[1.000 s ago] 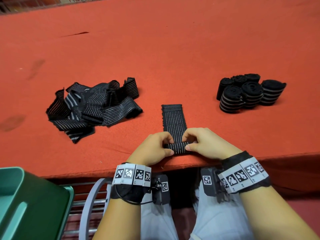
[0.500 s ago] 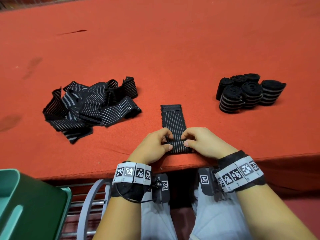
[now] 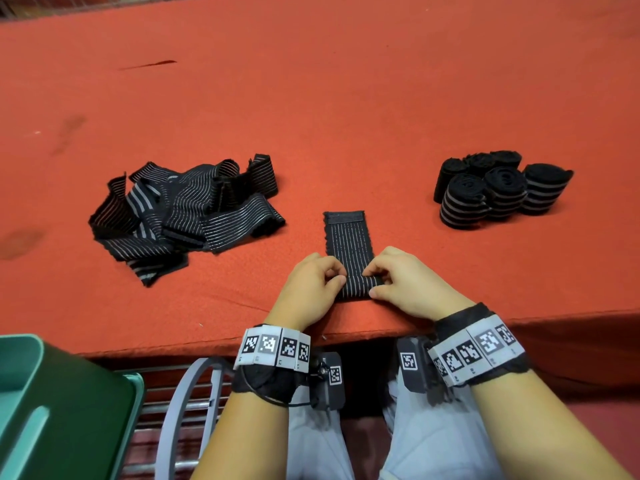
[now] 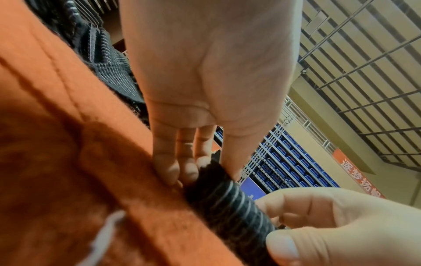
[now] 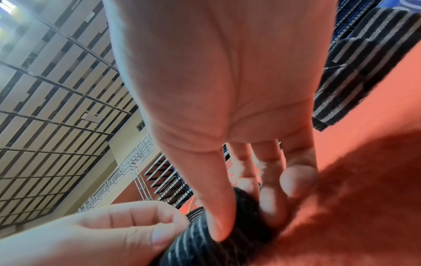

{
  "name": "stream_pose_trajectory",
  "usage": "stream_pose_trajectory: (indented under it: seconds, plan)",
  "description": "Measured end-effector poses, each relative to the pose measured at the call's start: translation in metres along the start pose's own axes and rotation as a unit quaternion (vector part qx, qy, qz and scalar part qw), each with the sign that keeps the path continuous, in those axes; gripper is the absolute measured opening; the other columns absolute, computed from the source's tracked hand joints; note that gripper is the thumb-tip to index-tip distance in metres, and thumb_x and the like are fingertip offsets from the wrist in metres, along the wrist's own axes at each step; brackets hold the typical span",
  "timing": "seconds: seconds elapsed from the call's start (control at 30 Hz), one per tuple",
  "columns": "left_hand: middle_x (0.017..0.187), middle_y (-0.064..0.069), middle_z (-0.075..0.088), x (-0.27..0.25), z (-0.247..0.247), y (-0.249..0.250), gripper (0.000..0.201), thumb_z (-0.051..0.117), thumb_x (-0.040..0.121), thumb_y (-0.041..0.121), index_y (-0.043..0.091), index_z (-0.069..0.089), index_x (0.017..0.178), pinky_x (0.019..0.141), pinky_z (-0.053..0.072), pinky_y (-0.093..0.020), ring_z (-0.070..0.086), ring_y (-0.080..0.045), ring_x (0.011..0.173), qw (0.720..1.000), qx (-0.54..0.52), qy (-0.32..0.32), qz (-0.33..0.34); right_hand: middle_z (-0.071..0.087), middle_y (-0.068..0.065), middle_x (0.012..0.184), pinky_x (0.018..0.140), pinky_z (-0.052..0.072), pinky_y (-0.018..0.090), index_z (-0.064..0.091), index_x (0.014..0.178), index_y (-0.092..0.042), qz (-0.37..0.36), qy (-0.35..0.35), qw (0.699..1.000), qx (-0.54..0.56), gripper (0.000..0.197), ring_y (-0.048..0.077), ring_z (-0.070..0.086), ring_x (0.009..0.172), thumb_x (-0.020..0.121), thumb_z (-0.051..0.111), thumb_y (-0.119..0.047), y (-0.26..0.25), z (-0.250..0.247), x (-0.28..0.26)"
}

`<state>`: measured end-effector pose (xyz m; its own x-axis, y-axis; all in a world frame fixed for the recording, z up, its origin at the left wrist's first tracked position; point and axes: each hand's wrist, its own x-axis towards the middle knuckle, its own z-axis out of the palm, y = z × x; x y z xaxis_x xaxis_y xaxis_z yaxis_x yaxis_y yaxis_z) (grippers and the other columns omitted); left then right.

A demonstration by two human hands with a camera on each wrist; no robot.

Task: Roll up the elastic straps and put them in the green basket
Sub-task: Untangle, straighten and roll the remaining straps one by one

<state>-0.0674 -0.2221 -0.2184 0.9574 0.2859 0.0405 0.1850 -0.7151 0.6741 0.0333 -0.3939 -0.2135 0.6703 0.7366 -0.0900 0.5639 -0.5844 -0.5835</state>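
- Hands are both on one black strap (image 3: 349,244) with thin pale stripes, near the front edge of the red table (image 3: 346,98).
- The left hand (image 3: 306,289) has its fingers and thumb curled round the left end of the small roll at the near end of the strap.
- The right hand (image 3: 405,284) pinches the right end of the same roll, thumb in front and fingers behind.
- The far part of the strap lies flat on the table, pointing away from the person.
- A loose pile of straps (image 3: 187,209) lies on the table to the left, well apart from the hands.
- A bunch of rolled straps (image 3: 498,188) sits on the table to the right, packed close together.
- The green basket (image 3: 52,410) is low down on the left, beside the person's knee and below the table edge.
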Motion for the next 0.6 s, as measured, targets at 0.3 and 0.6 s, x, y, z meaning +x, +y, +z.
stream_pose_trajectory:
  seconds: [0.3, 0.6]
  plan:
    - [0.096, 0.015, 0.049, -0.002, -0.002, -0.002, 0.033, 0.078, 0.081, 0.020, 0.025, 0.067, 0.111, 0.088, 0.043, -0.028, 0.051, -0.008, 0.091, 0.999, 0.030, -0.033, -0.002, 0.054, -0.010, 0.107, 0.090, 0.045, 0.032, 0.060, 0.116, -0.028, -0.017, 0.008, 1.000, -0.025, 0.042, 0.012, 0.054, 0.101, 0.078, 0.078, -0.025, -0.005, 0.003, -0.003]
    - [0.097, 0.014, 0.059, -0.009, -0.012, 0.004, 0.025, 0.073, 0.085, 0.018, 0.028, 0.057, 0.101, 0.071, 0.038, -0.024, 0.051, -0.001, 0.075, 0.995, -0.012, -0.101, -0.021, 0.055, -0.014, 0.091, 0.073, 0.040, 0.026, 0.061, 0.104, -0.030, -0.002, -0.028, 0.999, 0.018, 0.031, -0.003, 0.048, 0.074, 0.080, 0.079, -0.022, -0.002, -0.008, -0.009]
